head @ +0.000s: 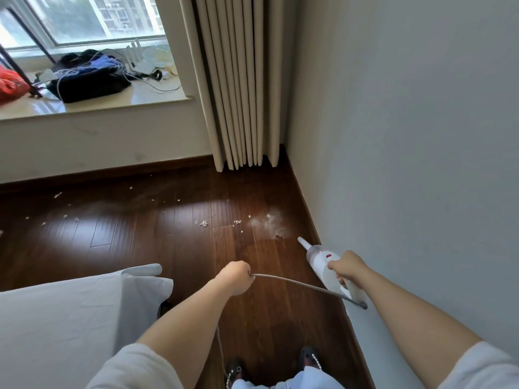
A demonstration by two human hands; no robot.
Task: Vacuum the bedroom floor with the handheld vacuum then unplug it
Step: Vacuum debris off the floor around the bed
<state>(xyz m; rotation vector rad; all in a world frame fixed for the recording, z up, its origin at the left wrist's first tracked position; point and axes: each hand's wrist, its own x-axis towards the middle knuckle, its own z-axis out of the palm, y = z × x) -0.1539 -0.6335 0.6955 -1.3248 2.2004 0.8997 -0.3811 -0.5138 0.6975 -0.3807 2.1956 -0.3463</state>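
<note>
My right hand [346, 267] grips the handle of the white handheld vacuum [323, 261], whose nozzle points down and away toward a dusty white patch [271, 224] on the dark wood floor [140, 228] near the right wall. My left hand [235, 276] holds the vacuum's grey power cord [297, 284], which runs from the vacuum's rear across to that fist and then drops toward my feet. Several small white scraps [204, 223] lie scattered over the floor ahead and to the left.
A grey wall [407, 136] with dark skirting runs along the right. Beige curtains [238, 80] hang in the far corner. A window ledge [157, 101] at the back left carries a black bag, cables and clutter. A bed corner with pale sheets [70, 318] stands at the lower left.
</note>
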